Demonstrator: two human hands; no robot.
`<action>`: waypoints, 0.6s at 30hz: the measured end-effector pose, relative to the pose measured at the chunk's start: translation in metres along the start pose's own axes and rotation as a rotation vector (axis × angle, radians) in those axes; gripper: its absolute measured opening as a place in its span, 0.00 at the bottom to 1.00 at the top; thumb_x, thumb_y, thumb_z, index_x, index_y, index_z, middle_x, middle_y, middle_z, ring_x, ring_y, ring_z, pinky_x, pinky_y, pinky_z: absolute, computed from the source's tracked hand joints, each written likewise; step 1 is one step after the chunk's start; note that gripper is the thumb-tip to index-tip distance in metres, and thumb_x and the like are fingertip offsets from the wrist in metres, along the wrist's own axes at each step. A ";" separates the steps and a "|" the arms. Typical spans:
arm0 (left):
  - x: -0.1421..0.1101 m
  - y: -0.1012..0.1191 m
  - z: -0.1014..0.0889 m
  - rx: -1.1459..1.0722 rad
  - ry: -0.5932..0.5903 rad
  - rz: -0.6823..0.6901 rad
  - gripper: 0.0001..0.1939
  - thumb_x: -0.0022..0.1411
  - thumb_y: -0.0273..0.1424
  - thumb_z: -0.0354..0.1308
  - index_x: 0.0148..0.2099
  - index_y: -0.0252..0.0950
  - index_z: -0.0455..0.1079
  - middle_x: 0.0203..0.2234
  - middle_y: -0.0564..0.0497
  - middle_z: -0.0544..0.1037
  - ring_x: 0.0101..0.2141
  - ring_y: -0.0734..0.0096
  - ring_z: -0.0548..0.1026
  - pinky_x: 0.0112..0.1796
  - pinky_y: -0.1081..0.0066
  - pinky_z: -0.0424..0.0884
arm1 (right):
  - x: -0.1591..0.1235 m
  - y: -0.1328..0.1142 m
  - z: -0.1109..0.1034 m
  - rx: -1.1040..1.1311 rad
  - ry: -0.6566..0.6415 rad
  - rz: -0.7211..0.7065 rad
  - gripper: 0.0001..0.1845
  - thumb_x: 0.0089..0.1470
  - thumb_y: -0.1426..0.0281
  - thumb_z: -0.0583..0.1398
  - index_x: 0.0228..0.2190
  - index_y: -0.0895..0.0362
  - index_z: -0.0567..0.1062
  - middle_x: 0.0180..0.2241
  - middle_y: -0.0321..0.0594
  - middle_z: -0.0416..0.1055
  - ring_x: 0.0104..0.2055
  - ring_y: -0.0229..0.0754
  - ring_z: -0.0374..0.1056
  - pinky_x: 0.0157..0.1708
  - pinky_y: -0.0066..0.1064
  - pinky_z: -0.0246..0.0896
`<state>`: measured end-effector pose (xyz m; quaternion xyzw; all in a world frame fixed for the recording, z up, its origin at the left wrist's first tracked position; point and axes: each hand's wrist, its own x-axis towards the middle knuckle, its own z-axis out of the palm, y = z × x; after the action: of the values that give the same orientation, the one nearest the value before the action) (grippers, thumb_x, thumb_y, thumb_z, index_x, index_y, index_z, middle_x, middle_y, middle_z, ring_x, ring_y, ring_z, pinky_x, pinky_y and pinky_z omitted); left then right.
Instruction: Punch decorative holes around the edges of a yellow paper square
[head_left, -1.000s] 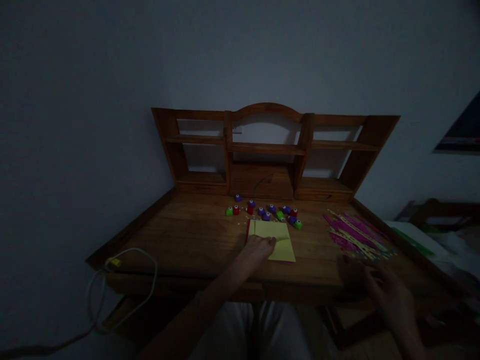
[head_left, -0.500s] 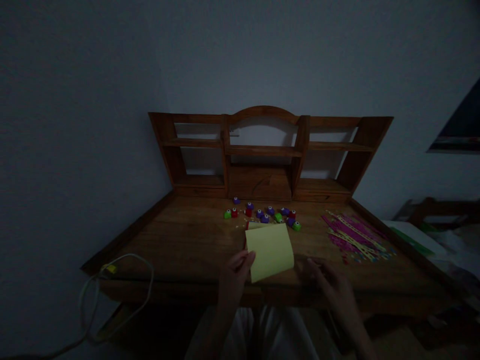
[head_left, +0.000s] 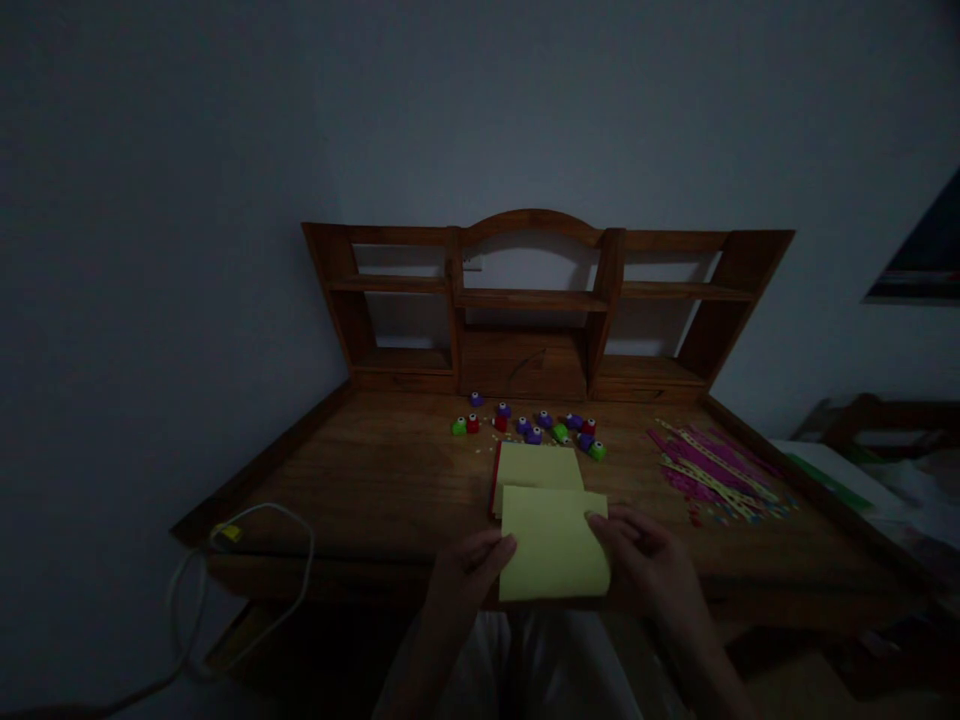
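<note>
A sheet of yellow paper point(head_left: 555, 550) is held over the desk's front edge, its lower right corner curling. My left hand point(head_left: 466, 572) pinches its left edge between thumb and fingers. On the right edge, near the top corner, my right hand point(head_left: 646, 548) grips it the same way. Just behind the sheet lies a stack of yellow paper point(head_left: 538, 466) with a red edge along its left side; the held sheet covers its front part.
Small purple, red and green toys with eye shapes point(head_left: 534, 436) stand behind the stack, among tiny pale bits. Pink and yellow strips point(head_left: 712, 470) lie at the right. A white cable point(head_left: 307, 560) loops at the left front. A wooden shelf unit point(head_left: 525, 300) backs the desk.
The yellow sheet has come toward me and down, uncovering more of the stack. My right hand, earlier apart from the paper, now grips its right edge.
</note>
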<state>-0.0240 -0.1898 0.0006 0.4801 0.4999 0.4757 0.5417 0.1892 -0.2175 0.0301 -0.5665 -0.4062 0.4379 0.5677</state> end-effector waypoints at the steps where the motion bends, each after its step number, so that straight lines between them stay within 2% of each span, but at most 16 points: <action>1: -0.002 0.003 0.000 0.013 0.012 0.005 0.20 0.48 0.44 0.66 0.34 0.31 0.78 0.30 0.47 0.82 0.37 0.56 0.79 0.38 0.68 0.73 | -0.002 -0.003 0.000 -0.016 -0.004 -0.007 0.22 0.42 0.54 0.68 0.31 0.60 0.78 0.28 0.43 0.78 0.30 0.46 0.72 0.28 0.30 0.65; 6: -0.013 0.023 -0.003 -0.007 0.021 0.031 0.23 0.49 0.48 0.64 0.35 0.32 0.79 0.28 0.46 0.81 0.34 0.58 0.79 0.35 0.67 0.75 | -0.009 -0.011 -0.007 -0.082 0.045 -0.039 0.21 0.44 0.54 0.67 0.33 0.59 0.78 0.30 0.43 0.78 0.33 0.49 0.73 0.31 0.32 0.67; 10: -0.020 0.033 -0.005 -0.071 0.006 0.018 0.24 0.46 0.49 0.65 0.35 0.32 0.79 0.30 0.43 0.82 0.32 0.56 0.79 0.33 0.64 0.76 | -0.012 -0.016 -0.013 -0.084 0.041 -0.018 0.21 0.45 0.55 0.67 0.34 0.58 0.78 0.28 0.41 0.77 0.33 0.50 0.73 0.29 0.33 0.67; 18: -0.019 0.024 -0.001 -0.115 -0.071 0.015 0.22 0.45 0.41 0.69 0.40 0.33 0.79 0.35 0.42 0.82 0.38 0.56 0.79 0.40 0.65 0.75 | -0.015 -0.016 -0.015 -0.058 0.046 -0.010 0.22 0.43 0.54 0.68 0.34 0.58 0.78 0.28 0.42 0.78 0.31 0.49 0.73 0.27 0.32 0.67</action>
<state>-0.0268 -0.2062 0.0258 0.4684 0.4486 0.4903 0.5822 0.2003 -0.2357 0.0462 -0.5904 -0.4086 0.4100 0.5624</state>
